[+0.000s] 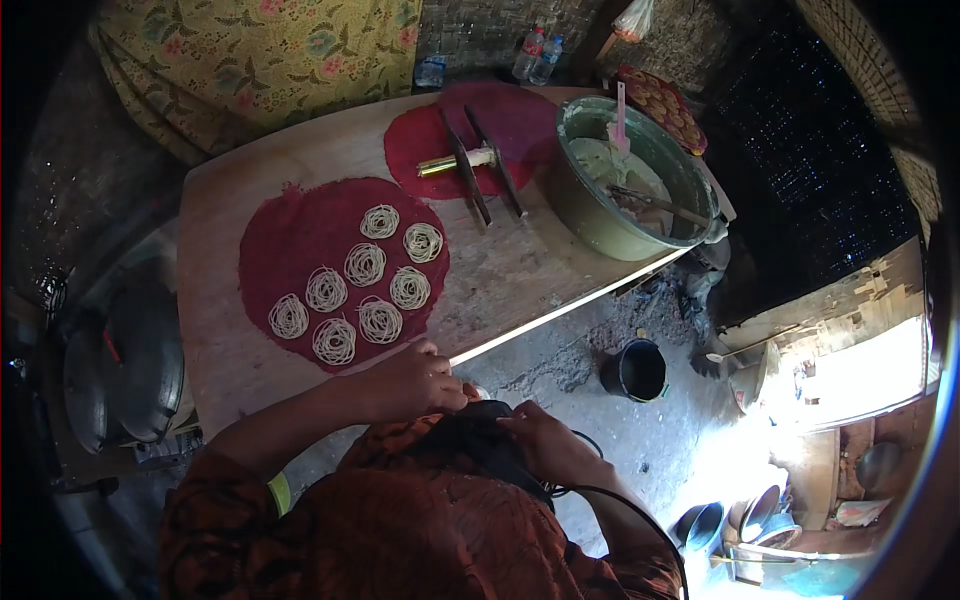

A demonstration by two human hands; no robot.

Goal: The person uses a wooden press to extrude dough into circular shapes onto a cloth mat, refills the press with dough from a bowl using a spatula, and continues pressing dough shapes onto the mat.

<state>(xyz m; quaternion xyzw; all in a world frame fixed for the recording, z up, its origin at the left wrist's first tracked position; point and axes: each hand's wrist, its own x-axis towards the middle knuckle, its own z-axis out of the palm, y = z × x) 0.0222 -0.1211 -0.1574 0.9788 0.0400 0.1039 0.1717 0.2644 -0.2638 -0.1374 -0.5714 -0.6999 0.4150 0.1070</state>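
Note:
At my waist, against the orange-and-black patterned shirt, is a black pouch [470, 440] of soft material. My right hand [545, 440] grips its right side, thumb and fingers closed on it. A thin black cable loops out beside that hand. My left hand [415, 382] is closed, fingers curled, at the pouch's upper left and beside the table edge; what it holds, if anything, is hidden. Beyond it, a round dark-red sheet [270, 235] lies on the wooden table [215, 300], carrying several coiled nests of pale noodles [380, 321].
A large green basin [600, 232] with pale dough, a pink-handled spatula and a stick stands at the table's right. A wooden press [470, 165] lies on another red sheet. A black bucket [634, 371] stands on the floor. Dark pans [145, 365] are at left.

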